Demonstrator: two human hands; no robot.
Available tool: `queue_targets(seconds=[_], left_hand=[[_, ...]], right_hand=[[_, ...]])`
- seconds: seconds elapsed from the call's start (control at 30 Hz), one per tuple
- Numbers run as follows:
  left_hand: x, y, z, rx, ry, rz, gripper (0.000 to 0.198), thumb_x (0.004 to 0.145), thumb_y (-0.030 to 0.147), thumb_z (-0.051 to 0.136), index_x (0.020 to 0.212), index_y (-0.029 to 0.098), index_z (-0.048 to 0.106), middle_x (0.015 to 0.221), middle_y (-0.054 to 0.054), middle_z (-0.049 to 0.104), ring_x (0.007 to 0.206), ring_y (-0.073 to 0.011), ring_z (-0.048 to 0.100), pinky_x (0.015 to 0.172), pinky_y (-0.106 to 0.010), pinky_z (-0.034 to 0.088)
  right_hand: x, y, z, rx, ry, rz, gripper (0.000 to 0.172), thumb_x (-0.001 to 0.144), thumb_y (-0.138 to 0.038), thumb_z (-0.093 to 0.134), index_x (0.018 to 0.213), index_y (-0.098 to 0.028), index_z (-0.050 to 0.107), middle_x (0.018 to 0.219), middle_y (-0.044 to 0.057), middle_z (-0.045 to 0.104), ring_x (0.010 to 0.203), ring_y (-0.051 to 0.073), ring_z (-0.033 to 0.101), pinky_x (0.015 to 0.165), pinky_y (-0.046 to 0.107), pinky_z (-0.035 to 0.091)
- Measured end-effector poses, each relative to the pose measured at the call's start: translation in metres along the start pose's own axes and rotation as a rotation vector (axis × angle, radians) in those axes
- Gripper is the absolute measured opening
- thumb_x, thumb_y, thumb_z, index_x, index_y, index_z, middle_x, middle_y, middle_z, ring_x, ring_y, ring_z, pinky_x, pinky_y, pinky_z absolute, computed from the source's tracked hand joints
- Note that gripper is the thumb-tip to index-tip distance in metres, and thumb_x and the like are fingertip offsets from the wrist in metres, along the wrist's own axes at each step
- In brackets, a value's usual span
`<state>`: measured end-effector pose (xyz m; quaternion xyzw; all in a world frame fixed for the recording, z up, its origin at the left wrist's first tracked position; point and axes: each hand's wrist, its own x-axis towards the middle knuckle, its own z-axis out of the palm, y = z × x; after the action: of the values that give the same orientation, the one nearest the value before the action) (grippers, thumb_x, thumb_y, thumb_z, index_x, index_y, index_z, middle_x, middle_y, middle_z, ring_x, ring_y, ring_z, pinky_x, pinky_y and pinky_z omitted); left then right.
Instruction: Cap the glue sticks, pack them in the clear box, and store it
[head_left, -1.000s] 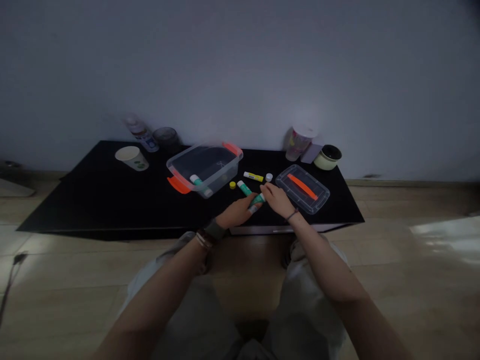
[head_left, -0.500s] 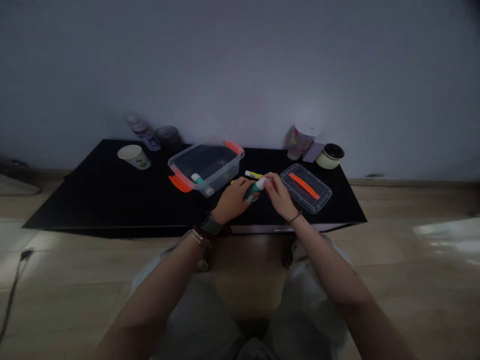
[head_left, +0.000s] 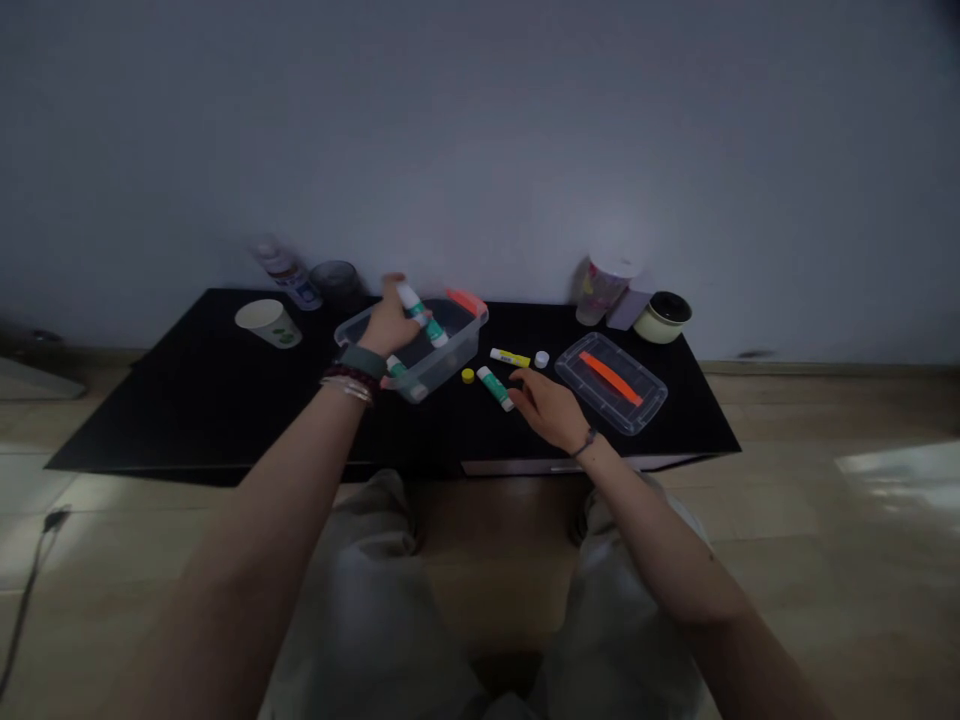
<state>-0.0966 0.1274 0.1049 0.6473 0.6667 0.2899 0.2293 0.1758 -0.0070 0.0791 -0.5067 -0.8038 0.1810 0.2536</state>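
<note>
Over the clear plastic box [head_left: 465,345], my left hand [head_left: 388,322] has its fingers closed on a green-and-white glue stick [head_left: 429,322], tilted with its lower end inside the box. Another green glue stick [head_left: 407,379] lies in the box's near left corner, seen partly through the wall. My right hand [head_left: 553,408] is held low over the table, thumb and fingers apart with nothing between them. Just left of its fingertips lies an uncapped-looking green glue stick [head_left: 495,389]. Behind that are a yellow glue stick [head_left: 511,358], a white cap [head_left: 541,359] and a yellow cap [head_left: 468,376].
The clear lid [head_left: 611,384] with an orange handle lies flat on the right of the black table [head_left: 187,420]. A paper cup [head_left: 271,324], a bottle [head_left: 289,275] and a dark jar [head_left: 337,285] stand left. A patterned cup [head_left: 600,292] and a cream pot [head_left: 662,318] stand back right.
My left hand has moved left from beside my right hand to the box, carrying a glue stick. My right hand has let go of the glue stick; a green one now lies on the table.
</note>
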Motion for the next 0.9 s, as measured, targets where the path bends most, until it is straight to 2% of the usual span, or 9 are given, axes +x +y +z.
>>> queue_targets(seconds=[0.1, 0.2, 0.4, 0.53, 0.6, 0.73, 0.9], left_hand=[[0.008, -0.001, 0.007, 0.261, -0.228, -0.075, 0.063, 0.075, 0.025, 0.073, 0.133, 0.018, 0.048, 0.103, -0.008, 0.070, 0.097, -0.0259, 0.067, 0.084, -0.031, 0.051], [0.013, -0.005, 0.020, 0.358, -0.322, -0.168, 0.064, 0.071, 0.024, 0.076, 0.130, 0.018, 0.053, 0.102, -0.009, 0.072, 0.089, -0.0253, 0.070, 0.077, -0.029, 0.051], [0.019, -0.018, 0.037, 0.447, -0.368, -0.221, 0.063, 0.061, 0.029, 0.083, 0.116, 0.013, 0.059, 0.102, -0.019, 0.071, 0.099, -0.0364, 0.069, 0.079, -0.035, 0.051], [0.026, -0.021, 0.040, 0.561, -0.377, -0.246, 0.045, 0.059, 0.032, 0.082, 0.095, 0.013, 0.062, 0.095, -0.020, 0.071, 0.104, -0.0393, 0.067, 0.083, -0.039, 0.051], [0.027, -0.023, 0.039, 0.602, -0.366, -0.256, 0.037, 0.062, 0.034, 0.080, 0.084, 0.012, 0.060, 0.092, -0.020, 0.070, 0.109, -0.0405, 0.064, 0.087, -0.043, 0.049], [0.021, -0.030, 0.031, 0.553, -0.351, -0.263, 0.040, 0.067, 0.041, 0.080, 0.075, 0.011, 0.054, 0.088, -0.015, 0.068, 0.118, -0.0405, 0.056, 0.093, -0.049, 0.045], [0.006, -0.035, 0.020, 0.373, -0.309, -0.136, 0.037, 0.072, 0.038, 0.078, 0.074, 0.013, 0.051, 0.093, -0.012, 0.065, 0.132, -0.0401, 0.041, 0.095, -0.046, 0.045]], right_hand=[[0.001, 0.001, 0.000, -0.081, -0.071, 0.001, 0.032, 0.104, -0.039, 0.042, 0.124, -0.018, 0.057, 0.106, 0.008, 0.068, 0.094, 0.019, 0.064, 0.076, 0.027, 0.043], [0.002, 0.002, 0.001, -0.150, -0.129, 0.003, 0.033, 0.104, -0.039, 0.042, 0.124, -0.018, 0.057, 0.113, 0.009, 0.067, 0.101, 0.020, 0.064, 0.077, 0.027, 0.044], [0.003, 0.001, -0.001, -0.243, -0.179, -0.022, 0.037, 0.105, -0.042, 0.040, 0.123, -0.015, 0.058, 0.110, 0.010, 0.068, 0.099, 0.021, 0.064, 0.075, 0.028, 0.043], [0.004, 0.002, -0.001, -0.271, -0.198, -0.011, 0.037, 0.105, -0.043, 0.040, 0.122, -0.016, 0.059, 0.108, 0.009, 0.068, 0.097, 0.020, 0.064, 0.073, 0.027, 0.042], [0.005, 0.004, 0.000, -0.275, -0.204, 0.000, 0.037, 0.105, -0.043, 0.040, 0.121, -0.016, 0.059, 0.107, 0.009, 0.068, 0.096, 0.020, 0.064, 0.073, 0.027, 0.042], [0.006, 0.006, 0.002, -0.274, -0.211, 0.007, 0.037, 0.105, -0.045, 0.040, 0.119, -0.017, 0.059, 0.107, 0.009, 0.068, 0.095, 0.019, 0.064, 0.072, 0.027, 0.041], [0.005, 0.006, 0.002, -0.273, -0.225, 0.005, 0.037, 0.105, -0.046, 0.039, 0.118, -0.018, 0.060, 0.106, 0.009, 0.067, 0.095, 0.019, 0.064, 0.071, 0.027, 0.041]])
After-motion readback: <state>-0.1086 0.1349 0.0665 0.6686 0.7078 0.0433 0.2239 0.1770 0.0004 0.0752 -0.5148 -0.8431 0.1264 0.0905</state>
